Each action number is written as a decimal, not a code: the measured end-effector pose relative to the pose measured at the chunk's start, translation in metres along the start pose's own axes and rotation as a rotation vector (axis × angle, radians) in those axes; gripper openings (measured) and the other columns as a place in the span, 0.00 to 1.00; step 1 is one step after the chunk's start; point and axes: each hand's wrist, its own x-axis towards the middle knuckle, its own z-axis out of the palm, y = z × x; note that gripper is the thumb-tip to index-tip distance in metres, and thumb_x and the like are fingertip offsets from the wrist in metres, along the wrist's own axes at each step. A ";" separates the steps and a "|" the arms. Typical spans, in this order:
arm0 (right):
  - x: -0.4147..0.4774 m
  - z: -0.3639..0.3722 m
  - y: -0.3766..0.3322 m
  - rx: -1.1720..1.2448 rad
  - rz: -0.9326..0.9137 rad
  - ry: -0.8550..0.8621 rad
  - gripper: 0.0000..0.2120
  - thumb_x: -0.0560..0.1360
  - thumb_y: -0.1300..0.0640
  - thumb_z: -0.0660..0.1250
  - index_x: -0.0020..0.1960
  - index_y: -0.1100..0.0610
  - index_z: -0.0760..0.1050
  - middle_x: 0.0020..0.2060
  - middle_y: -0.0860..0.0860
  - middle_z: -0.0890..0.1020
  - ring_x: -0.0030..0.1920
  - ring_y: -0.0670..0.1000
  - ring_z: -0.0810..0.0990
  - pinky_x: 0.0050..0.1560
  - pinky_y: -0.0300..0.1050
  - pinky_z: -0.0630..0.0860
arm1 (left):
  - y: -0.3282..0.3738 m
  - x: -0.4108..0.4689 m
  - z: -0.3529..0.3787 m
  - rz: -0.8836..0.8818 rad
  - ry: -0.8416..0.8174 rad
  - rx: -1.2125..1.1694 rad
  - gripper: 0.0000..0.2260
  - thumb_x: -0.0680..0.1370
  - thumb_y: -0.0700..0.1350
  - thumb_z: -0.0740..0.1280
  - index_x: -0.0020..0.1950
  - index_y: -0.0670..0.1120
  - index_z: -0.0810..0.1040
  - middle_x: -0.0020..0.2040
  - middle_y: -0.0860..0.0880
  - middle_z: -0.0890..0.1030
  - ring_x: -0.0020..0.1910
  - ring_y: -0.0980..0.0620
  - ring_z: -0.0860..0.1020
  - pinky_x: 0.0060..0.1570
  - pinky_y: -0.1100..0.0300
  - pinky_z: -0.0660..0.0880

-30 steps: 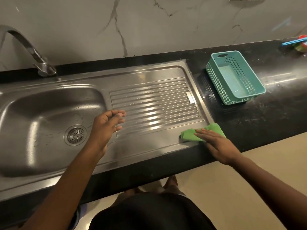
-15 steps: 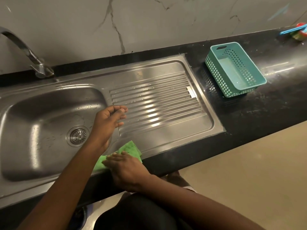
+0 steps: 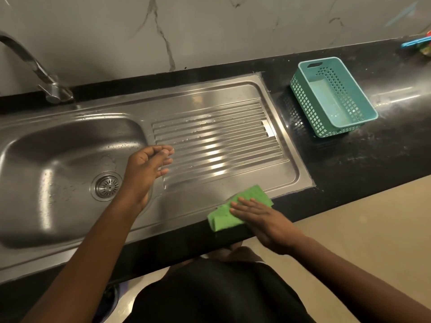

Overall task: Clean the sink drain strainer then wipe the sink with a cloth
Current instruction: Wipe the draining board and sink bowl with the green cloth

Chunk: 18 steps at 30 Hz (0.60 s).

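**Flat fingers pressing a green cloth on the sink's front edge**

The fingers [image 3: 242, 205] of the right hand [image 3: 263, 223] are lying flat and close together, pressing down on a green cloth [image 3: 235, 207] without pinching it. The left hand [image 3: 144, 173] is hovering with its fingers loosely curled and slightly apart, gripping nothing.

Taking the middle of the scene as the clock's centre: a black countertop [image 3: 349, 164] is running from 8 o'clock up to 2 o'clock, backed by a pale marble wall [image 3: 210, 31] at 12 o'clock. A long steel sink [image 3: 70, 238] is filling the left and centre, its basin sitting at 9 o'clock and its ribbed drainboard [image 3: 217, 141] lying at the centre. A curved tap [image 3: 35, 68] is rising at 10 o'clock. A teal perforated basket [image 3: 333, 96] is standing on the countertop at 2 o'clock, just beside the drainboard's right end.

The left hand is hanging over the rim between basin and drainboard. The cloth is lying folded at 5 o'clock, straddling the sink's flat front lip and the countertop's near edge, under the right hand. The round drain strainer [image 3: 107, 186] is sitting in the basin floor at 8 o'clock, just left of the left wrist. Small colourful items at the far 2 o'clock corner are too cropped to identify.
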 end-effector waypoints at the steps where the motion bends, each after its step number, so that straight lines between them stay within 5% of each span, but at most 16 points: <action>1: -0.009 -0.008 0.010 -0.007 0.054 0.033 0.28 0.82 0.63 0.64 0.79 0.47 0.66 0.80 0.43 0.65 0.82 0.41 0.54 0.83 0.43 0.47 | 0.000 0.000 0.000 0.002 0.001 0.000 0.08 0.84 0.45 0.67 0.59 0.47 0.85 0.58 0.49 0.88 0.62 0.42 0.84 0.59 0.51 0.80; 5: -0.048 -0.055 0.055 0.013 0.406 0.222 0.27 0.80 0.68 0.65 0.74 0.48 0.74 0.76 0.47 0.73 0.78 0.49 0.67 0.80 0.51 0.61 | -0.001 0.001 -0.002 0.003 -0.003 0.003 0.09 0.84 0.45 0.67 0.60 0.47 0.85 0.58 0.49 0.88 0.62 0.43 0.84 0.59 0.52 0.80; 9: -0.031 -0.105 0.075 0.168 0.654 0.411 0.18 0.79 0.55 0.59 0.65 0.48 0.82 0.58 0.53 0.85 0.58 0.56 0.83 0.61 0.58 0.80 | -0.002 0.002 -0.004 -0.002 -0.008 0.004 0.09 0.84 0.44 0.67 0.60 0.46 0.85 0.58 0.49 0.88 0.62 0.43 0.84 0.60 0.51 0.80; 14: 0.035 -0.132 0.074 0.364 0.735 0.886 0.22 0.78 0.54 0.58 0.69 0.45 0.79 0.53 0.47 0.85 0.52 0.49 0.82 0.49 0.46 0.79 | -0.004 0.002 -0.008 0.007 0.003 -0.003 0.09 0.84 0.44 0.67 0.60 0.47 0.85 0.58 0.48 0.88 0.61 0.44 0.84 0.58 0.52 0.80; 16: 0.061 -0.125 0.071 0.285 0.742 0.839 0.21 0.79 0.55 0.57 0.69 0.46 0.77 0.49 0.49 0.84 0.47 0.52 0.82 0.42 0.45 0.75 | -0.005 0.001 -0.010 0.006 0.000 -0.005 0.08 0.84 0.44 0.67 0.58 0.48 0.85 0.58 0.48 0.88 0.61 0.44 0.84 0.56 0.53 0.80; 18: 0.085 -0.100 0.069 0.170 0.744 0.643 0.18 0.81 0.59 0.57 0.68 0.54 0.76 0.55 0.60 0.83 0.54 0.64 0.82 0.50 0.52 0.76 | -0.006 0.001 -0.013 0.004 -0.004 -0.002 0.08 0.84 0.44 0.66 0.59 0.48 0.85 0.58 0.47 0.87 0.62 0.43 0.84 0.55 0.54 0.80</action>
